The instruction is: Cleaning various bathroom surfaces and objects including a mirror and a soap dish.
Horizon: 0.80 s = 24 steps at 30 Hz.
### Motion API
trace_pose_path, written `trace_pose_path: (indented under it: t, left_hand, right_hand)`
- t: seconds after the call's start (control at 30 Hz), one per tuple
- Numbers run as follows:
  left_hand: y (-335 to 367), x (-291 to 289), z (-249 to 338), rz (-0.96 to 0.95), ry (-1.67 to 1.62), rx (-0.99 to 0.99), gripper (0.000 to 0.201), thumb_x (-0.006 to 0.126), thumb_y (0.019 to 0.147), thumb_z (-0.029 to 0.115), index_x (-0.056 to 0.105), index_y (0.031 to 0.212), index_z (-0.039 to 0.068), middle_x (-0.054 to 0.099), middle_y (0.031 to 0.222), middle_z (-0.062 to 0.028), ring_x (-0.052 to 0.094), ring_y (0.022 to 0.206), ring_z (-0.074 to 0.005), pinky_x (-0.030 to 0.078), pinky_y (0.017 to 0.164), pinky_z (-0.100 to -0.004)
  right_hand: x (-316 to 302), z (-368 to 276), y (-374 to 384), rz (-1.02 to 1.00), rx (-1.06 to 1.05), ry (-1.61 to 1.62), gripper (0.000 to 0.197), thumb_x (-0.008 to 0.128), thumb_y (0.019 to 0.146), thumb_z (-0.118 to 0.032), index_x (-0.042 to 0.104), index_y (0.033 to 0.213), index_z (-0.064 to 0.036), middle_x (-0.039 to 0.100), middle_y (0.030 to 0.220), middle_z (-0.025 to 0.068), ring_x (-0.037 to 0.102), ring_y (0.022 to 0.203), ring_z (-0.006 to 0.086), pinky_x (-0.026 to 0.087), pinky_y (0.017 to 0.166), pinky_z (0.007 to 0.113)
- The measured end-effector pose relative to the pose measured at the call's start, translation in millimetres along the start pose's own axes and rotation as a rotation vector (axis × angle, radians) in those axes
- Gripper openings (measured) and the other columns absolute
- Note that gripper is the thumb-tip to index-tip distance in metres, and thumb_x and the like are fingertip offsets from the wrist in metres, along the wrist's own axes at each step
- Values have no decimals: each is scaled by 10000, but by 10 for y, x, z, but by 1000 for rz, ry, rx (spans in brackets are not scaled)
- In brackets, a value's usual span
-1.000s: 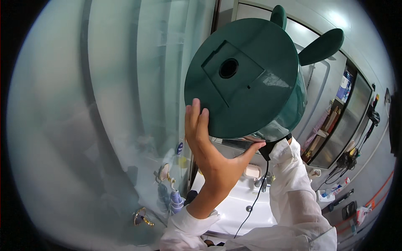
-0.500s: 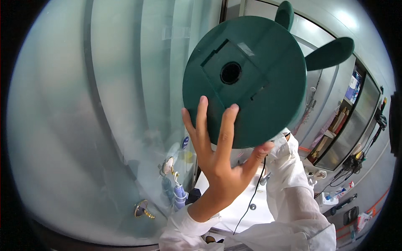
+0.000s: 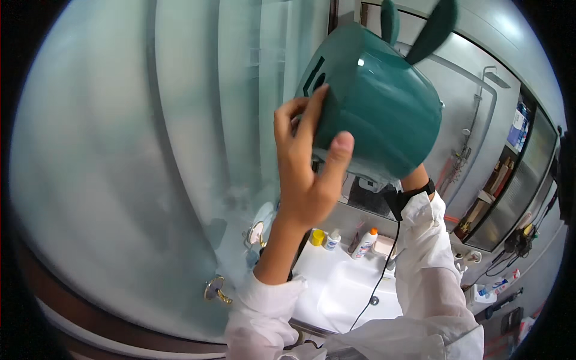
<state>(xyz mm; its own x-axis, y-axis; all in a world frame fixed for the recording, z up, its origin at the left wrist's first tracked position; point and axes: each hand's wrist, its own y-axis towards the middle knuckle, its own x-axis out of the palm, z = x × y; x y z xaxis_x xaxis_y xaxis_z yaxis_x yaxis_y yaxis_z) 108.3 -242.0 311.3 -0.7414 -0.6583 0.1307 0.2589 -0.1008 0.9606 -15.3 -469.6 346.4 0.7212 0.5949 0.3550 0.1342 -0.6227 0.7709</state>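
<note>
Tilting now vs half a second back: green container is turning its round base away from the camera, so the smooth side wall is facing us and the two ear-shaped tabs are poking up at top.

Left to right:
- Frosted glass panel is filling the left side, with a brass fitting low on it.
- Left hand is gripping the container at its base edge, held overhead, well above the sink: fingers spread on the base face, thumb pressing the side wall, so it's pinching the rim corner between them.
- White sink is sitting below, small bottles along its back edge.
- Right hand is mostly hidden behind the container; only the wrist with a dark band is showing. Can't tell how it's gripping.

Handling judgement: wall looks glossy and probably slick, so keeping the thumb flat on it rather than on its tip matters. Turning slowly and keeping both hands opposed should stop it dropping onto the sink. Cable is hanging between the sleeves, so keeping it clear of the elbows.
</note>
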Motion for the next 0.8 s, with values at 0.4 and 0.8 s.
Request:
trace_pose_path:
  t: [0.4,0.8]
  left_hand:
    - [372,-274,2,241,-18,-462,416,490,933,360,580,1123,2,572,1014,-128,541,929,-235,401,883,-335]
    - [538,-218,-76,471,-184,-465,470,522,905,375,579,1099,-49,607,1047,-207,570,987,-319,408,906,-388]
  right_hand:
    - [783,-123,388,-140,119,121,281,489,916,-274,608,986,-31,628,868,74,612,697,137,501,615,208]
    - [1004,-316,560,-66,74,-17,260,548,851,-297,603,913,-50,619,798,79,598,719,183,486,655,286]
